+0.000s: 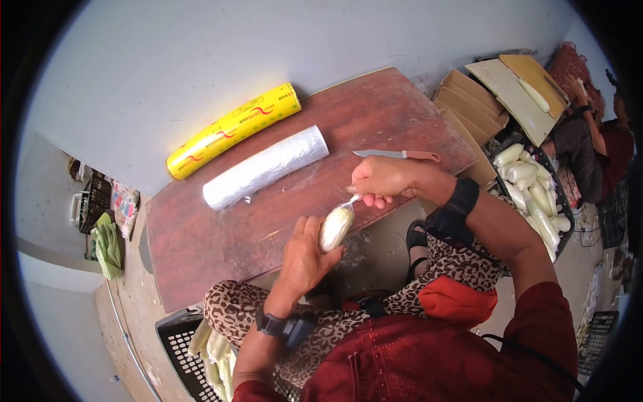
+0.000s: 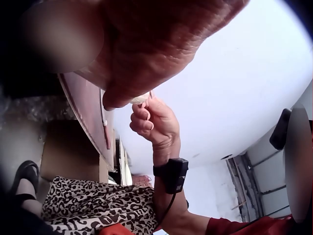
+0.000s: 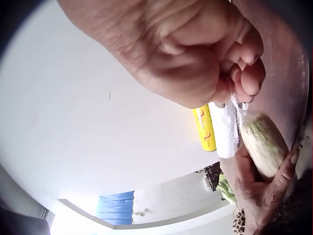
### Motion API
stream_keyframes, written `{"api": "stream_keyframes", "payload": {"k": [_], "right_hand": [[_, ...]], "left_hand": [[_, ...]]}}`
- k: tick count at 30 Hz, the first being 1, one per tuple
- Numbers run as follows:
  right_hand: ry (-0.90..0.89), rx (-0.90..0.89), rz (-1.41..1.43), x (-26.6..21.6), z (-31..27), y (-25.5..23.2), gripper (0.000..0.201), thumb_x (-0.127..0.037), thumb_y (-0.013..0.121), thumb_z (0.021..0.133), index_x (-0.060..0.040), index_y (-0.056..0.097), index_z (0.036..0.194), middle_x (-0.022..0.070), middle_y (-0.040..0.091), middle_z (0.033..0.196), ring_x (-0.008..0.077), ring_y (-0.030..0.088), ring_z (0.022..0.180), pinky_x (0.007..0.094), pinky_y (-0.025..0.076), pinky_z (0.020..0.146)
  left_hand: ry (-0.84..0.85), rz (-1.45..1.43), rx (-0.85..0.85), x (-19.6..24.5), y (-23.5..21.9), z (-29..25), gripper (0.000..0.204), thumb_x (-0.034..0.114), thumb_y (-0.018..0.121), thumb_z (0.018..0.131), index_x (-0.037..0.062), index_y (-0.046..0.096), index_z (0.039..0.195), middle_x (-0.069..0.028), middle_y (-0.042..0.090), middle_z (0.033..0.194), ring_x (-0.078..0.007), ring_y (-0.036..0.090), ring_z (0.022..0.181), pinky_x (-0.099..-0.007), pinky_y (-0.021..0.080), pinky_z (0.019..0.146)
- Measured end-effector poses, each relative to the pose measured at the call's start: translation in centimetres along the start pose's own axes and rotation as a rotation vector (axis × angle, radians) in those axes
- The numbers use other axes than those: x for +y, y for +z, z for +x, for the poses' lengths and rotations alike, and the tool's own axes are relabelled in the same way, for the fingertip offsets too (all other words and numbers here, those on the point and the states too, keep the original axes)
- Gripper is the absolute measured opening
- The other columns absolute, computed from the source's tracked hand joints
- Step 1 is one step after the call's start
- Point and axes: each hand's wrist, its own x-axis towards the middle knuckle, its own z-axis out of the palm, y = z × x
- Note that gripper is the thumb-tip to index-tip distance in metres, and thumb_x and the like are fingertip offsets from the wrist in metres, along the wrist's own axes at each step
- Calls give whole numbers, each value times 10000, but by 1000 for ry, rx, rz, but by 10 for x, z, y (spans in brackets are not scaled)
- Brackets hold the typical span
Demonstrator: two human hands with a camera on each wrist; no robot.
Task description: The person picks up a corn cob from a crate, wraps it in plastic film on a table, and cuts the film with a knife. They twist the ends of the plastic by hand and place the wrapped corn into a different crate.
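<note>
A pale ear of corn [image 1: 336,228] wrapped in clear film is held over the near edge of the table. My left hand [image 1: 303,258] grips its lower end, thumb on one side and fingers on the other. At the upper end the cling film [image 3: 237,104] is drawn into a thin twisted tail. My right hand [image 1: 380,179] pinches that tail between thumb and curled fingers. In the left wrist view, my left hand [image 2: 146,44] hides most of the corn. A white roll of film [image 1: 266,167] lies on the wooden table [image 1: 221,248] beyond both hands.
A yellow printed roll [image 1: 234,130] lies behind the white one. A knife [image 1: 398,155] with a pinkish handle rests past my right hand. Wrapped ears fill a crate [image 1: 532,191] at right; another crate [image 1: 181,345] stands lower left. Another person [image 1: 589,147] sits at far right.
</note>
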Motion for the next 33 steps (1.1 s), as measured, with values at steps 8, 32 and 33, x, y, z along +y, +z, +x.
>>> {"api": "stream_keyframes", "payload": {"k": [8, 32, 33], "right_hand": [[-278, 20, 147, 5, 3, -1, 52, -45, 635, 870, 1, 614, 882, 45, 629, 771, 86, 605, 644, 207, 470, 549], [-38, 15, -94, -2, -6, -11, 671, -564, 491, 966, 88, 562, 1114, 135, 648, 815, 159, 657, 661, 247, 500, 495], [14, -12, -61, -1, -6, -8, 671, -572, 458, 974, 79, 568, 1096, 129, 643, 790, 154, 659, 640, 241, 486, 467]], "left_hand": [[-147, -644, -96, -22, 14, 3, 440, 143, 820, 767, 38, 595, 1131, -46, 605, 971, -148, 583, 895, -289, 481, 781], [-55, -513, -76, -22, 14, 2, 583, 90, 801, 767, 41, 543, 1287, -76, 581, 1064, -187, 586, 929, -300, 480, 834], [-33, -413, -66, -18, 10, 2, 592, 94, 804, 757, 46, 545, 1287, -92, 570, 1042, -212, 588, 908, -315, 484, 817]]}}
